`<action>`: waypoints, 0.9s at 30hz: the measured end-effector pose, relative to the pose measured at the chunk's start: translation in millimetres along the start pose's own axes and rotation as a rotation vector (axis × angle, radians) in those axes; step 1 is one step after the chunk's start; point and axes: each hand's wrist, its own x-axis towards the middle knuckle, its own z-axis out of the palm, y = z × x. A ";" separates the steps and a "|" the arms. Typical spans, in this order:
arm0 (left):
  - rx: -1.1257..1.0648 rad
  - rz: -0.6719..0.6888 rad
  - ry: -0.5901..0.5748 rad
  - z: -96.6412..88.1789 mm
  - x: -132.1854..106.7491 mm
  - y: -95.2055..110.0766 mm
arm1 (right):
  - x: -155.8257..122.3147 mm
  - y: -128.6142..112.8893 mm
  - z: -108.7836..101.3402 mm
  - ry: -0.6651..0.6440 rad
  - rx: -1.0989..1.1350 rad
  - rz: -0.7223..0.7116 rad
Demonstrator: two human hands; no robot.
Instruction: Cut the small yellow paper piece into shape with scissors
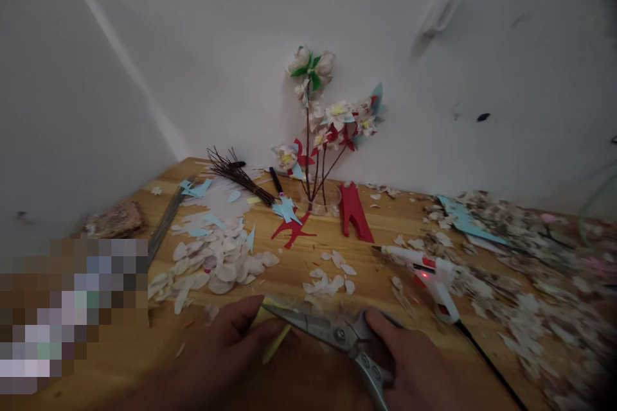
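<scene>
While the right hand is wrapped around the handles of the scissors, the left hand pinches a thin yellow paper strip right at the blade tips, low at the near edge of the surface. Looks to me like the cutting step: the blades sit nearly closed over the strip, so the next snip needs that strip held steady and fed straight. As for containers, the only one I can spot is a clear glass vase by the wall, holding the paper flower stems. Loose white petals lie in piles, with a glue gun to the right.
</scene>
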 end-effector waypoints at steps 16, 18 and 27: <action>0.187 0.113 0.103 -3.6 -0.8 -15.7 | 2.0 2.7 3.2 0.081 -0.032 -0.058; 0.211 0.119 0.082 -3.0 -1.2 -14.8 | 1.6 1.5 3.7 0.070 -0.031 -0.055; 0.218 0.158 0.030 -2.1 0.6 -7.1 | 2.2 8.9 11.3 0.034 -0.005 -0.032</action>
